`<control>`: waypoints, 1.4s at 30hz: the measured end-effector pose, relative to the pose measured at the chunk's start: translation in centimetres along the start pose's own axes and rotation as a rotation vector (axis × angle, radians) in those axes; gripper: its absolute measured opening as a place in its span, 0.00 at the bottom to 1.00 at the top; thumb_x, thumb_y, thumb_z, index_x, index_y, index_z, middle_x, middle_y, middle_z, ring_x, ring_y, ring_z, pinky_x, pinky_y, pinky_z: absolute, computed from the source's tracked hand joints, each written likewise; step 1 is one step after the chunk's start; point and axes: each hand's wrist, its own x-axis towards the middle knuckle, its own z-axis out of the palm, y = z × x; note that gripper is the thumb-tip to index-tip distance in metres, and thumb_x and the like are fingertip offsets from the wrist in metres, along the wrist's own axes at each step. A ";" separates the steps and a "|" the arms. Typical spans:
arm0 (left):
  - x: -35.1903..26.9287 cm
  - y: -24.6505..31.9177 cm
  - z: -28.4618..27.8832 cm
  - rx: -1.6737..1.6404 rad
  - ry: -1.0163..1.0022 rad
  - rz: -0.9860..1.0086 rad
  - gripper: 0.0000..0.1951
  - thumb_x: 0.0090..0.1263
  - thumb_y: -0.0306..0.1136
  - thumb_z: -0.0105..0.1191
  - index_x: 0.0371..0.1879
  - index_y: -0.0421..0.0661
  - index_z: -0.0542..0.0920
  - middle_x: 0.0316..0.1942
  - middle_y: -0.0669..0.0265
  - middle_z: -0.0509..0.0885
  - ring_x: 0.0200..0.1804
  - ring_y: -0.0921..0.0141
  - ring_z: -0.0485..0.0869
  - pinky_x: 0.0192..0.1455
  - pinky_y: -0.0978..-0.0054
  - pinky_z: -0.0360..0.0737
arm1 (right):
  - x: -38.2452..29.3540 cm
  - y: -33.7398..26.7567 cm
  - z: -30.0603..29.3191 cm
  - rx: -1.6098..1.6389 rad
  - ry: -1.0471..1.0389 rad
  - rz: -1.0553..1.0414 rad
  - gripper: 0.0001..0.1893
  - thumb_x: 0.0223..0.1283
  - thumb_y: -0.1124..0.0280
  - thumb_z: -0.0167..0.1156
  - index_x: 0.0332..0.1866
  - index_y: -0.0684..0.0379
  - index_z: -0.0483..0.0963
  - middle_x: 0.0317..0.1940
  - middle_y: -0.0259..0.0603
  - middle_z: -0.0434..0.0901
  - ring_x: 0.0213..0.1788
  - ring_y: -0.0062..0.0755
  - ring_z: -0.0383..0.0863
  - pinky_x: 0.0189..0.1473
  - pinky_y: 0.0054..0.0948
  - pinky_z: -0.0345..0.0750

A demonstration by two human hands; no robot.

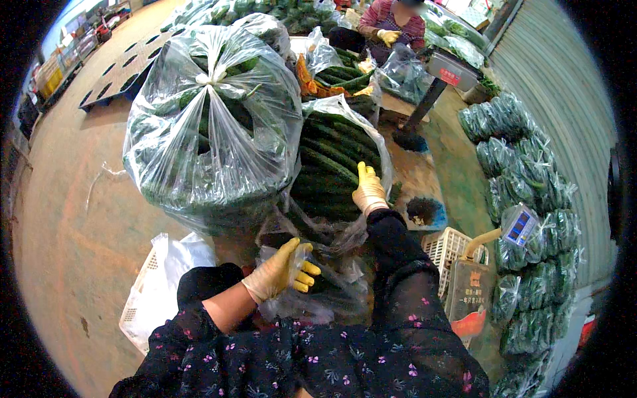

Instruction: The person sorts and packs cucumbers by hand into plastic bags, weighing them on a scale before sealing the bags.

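My right hand, in a yellow-coated glove, reaches into an open clear plastic bag of long dark green cucumbers. Its fingers touch the cucumbers near the bag's right side; whether they grip one is hidden. Lower down, my left hand, gloved alike, is shut on the thin film of another clear plastic bag spread in front of my lap. Film shows between its thumb and fingers. Dark shapes lie under that film, too dim to tell.
A large knotted bag of cucumbers stands at left. White plastic sheets lie in a crate. A digital scale and a white basket stand at right, beside stacked bagged cucumbers. Another person sits beyond.
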 end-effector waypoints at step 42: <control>-2.4 -0.9 -0.2 0.018 -0.140 0.034 0.35 0.64 0.67 0.33 0.62 0.55 0.62 0.34 0.59 0.81 0.28 0.66 0.80 0.28 0.71 0.78 | -19.3 0.8 -4.5 2.299 -0.845 -0.227 0.37 0.41 0.72 0.61 0.63 0.64 0.57 0.51 0.46 0.72 0.57 0.44 0.71 0.62 0.47 0.67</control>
